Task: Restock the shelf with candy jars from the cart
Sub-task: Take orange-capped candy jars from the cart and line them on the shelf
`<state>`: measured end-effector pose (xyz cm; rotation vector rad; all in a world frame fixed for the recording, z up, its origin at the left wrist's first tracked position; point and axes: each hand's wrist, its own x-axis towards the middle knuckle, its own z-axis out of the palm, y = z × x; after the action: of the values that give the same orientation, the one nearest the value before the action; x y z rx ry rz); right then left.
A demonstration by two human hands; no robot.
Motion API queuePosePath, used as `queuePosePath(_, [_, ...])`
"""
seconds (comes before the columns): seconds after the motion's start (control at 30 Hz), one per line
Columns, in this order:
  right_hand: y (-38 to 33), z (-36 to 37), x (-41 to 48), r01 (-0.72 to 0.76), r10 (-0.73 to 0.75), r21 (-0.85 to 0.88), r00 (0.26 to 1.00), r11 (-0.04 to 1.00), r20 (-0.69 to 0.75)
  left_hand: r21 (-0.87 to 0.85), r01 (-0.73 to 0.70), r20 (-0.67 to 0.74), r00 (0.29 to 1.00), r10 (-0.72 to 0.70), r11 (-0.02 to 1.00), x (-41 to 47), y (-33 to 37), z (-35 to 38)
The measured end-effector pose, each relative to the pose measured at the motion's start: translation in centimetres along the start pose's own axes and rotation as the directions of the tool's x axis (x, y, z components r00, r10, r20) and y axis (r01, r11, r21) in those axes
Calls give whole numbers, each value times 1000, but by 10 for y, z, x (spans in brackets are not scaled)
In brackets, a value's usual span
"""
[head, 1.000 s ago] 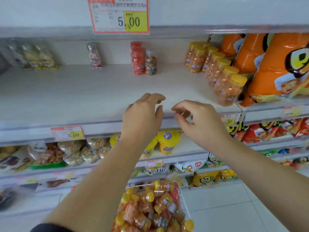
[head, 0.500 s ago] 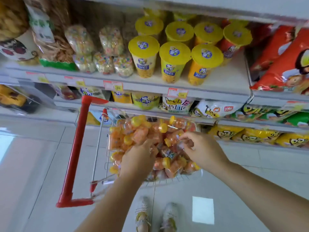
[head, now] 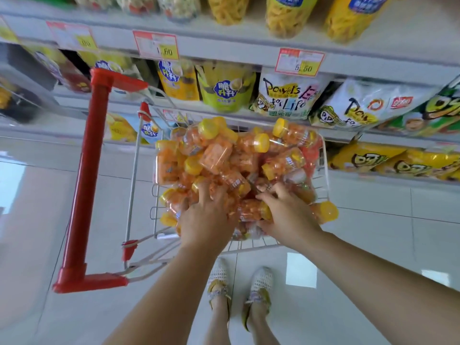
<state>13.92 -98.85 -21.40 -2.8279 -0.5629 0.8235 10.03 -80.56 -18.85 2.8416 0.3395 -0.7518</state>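
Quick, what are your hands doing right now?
Left hand: fingers curled round a candy jar.
Right hand: gripping a second jar.

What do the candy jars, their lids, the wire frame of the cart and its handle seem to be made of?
Candy jars: probably clear, glossy plastic; the orange candy shows through and the walls glint.
Lids: opaque yellow plastic, smooth.
Wire frame: thin metal rods, pale and shiny; whether coated or plated is unclear.
Handle: red and smooth, likely plastic, with moulded-looking corner pieces.
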Motion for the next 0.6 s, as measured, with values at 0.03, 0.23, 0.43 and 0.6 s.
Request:
queuePosePath(0.03, [0, 1, 1, -2, 2, 6, 1000, 1000, -6, -3, 1, -5, 1000, -1, 1000, 3, 0, 0])
queuePosePath(0.23, [-2, -11, -2, -31, 30, 112, 999, 993, 16, -187, 39, -48, 998, -49, 982, 10, -4, -7])
queuePosePath(0.43, [6, -56, -30, -64, 53, 483, 998, 873, 38, -460, 5, -55, 998, -34, 888, -20, -8, -20])
queuePosePath(0.6, [8, -131, -74, -87, 71, 587, 996, 805, 50, -856, 105, 54, 992, -114, 507, -66, 5, -56])
